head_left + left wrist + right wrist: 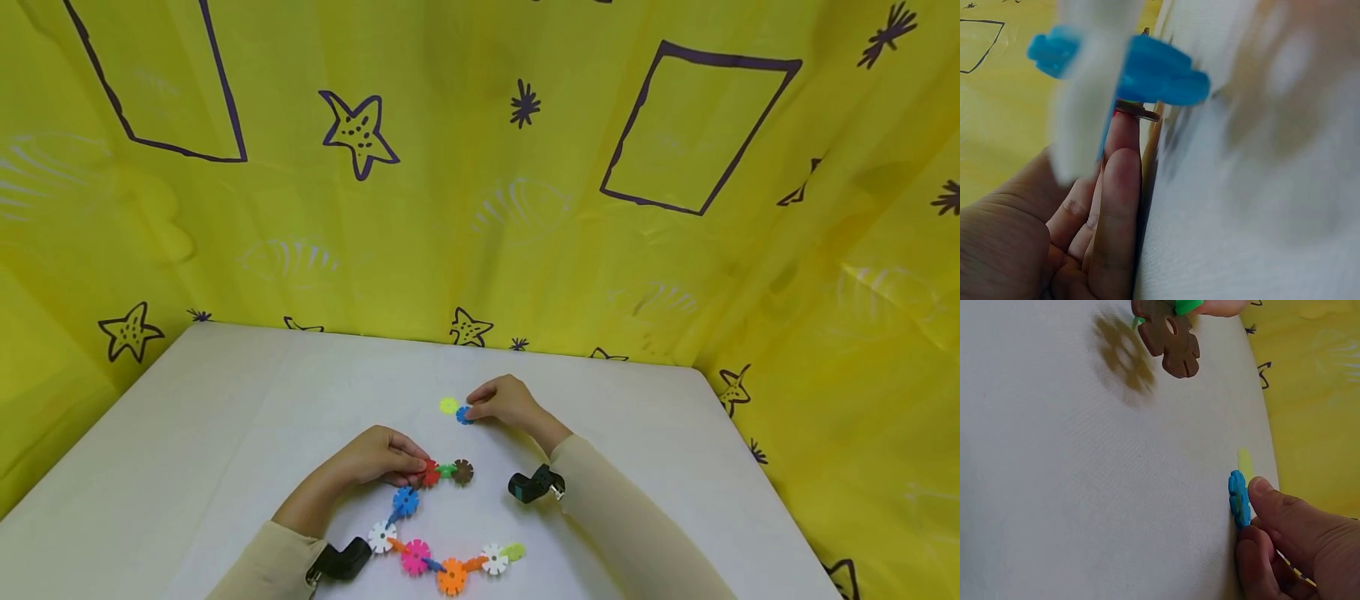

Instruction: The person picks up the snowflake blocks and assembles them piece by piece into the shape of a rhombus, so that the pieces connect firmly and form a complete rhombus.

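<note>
Disc chain largely linked, two pieces outside it

Left hand: pinched on the red disc, which belongs to the upper run of a chain of notched discs. Right hand: clamped on a separate blue disc, beyond the chain as the person sits. A yellow disc lies just beside that blue piece; whether the two touch cannot be told.

Progress, as judged: most visible pieces are linked. The separate blue disc and the yellow disc are outside the chain and remain unattached to it. The joint between the red disc and the near blue disc is partly masked by the left hand and cannot be confirmed.

Orientation: the chain has no single straight axis. It follows an open C over the bench, its gap facing the person's right. The upper run lies roughly left to right, ending at the brown disc, which is raised clear of its shadow in the right wrist view. The lower run ends at a light-green disc, pointing right and slightly away from the person.
</note>
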Demonstrator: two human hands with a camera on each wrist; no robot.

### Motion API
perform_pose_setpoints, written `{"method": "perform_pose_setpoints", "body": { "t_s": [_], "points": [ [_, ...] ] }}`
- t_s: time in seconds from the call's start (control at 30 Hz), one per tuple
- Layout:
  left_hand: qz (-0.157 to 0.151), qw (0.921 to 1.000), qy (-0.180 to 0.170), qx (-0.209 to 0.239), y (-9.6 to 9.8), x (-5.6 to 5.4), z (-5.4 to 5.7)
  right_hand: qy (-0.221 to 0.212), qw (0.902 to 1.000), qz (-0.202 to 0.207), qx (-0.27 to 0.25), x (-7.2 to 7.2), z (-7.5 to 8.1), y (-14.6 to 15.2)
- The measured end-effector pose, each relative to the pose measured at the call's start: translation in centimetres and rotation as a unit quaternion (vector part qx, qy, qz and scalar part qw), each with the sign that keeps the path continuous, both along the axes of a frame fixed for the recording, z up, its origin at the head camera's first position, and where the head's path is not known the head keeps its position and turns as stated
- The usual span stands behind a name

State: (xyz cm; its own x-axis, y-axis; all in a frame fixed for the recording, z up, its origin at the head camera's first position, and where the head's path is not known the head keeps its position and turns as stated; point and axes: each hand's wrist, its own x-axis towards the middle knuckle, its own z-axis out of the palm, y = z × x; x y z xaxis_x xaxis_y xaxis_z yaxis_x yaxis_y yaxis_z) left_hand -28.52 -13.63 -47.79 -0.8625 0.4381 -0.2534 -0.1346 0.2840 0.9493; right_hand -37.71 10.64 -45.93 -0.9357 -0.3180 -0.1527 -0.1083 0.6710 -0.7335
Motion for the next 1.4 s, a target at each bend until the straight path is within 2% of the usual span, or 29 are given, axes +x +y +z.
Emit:
{"method": "perform_pose_setpoints", "body": {
  "t_s": [0.3,0.7,1.17,1.4],
  "points": [
    [0.005,1.0000,-0.003,-0.005,0.1,0.0,0.1,0.034,0.9992,0.003,0.021,-0.3,-0.4,-0.3],
    [0.009,0.9999,-0.005,-0.008,0.0,0.0,0.1,0.032,0.9991,0.012,0.025,-0.2,-0.4,-0.4],
    [0.013,0.9999,-0.007,-0.005,0.0,-0.1,0.0,0.030,0.9995,-0.004,-0.005,0.4,-0.7,-0.3],
    [0.014,0.9999,-0.008,-0.004,0.1,-0.1,0.0,0.032,0.9986,-0.009,-0.042,0.7,-1.2,0.0]
  ]
}}
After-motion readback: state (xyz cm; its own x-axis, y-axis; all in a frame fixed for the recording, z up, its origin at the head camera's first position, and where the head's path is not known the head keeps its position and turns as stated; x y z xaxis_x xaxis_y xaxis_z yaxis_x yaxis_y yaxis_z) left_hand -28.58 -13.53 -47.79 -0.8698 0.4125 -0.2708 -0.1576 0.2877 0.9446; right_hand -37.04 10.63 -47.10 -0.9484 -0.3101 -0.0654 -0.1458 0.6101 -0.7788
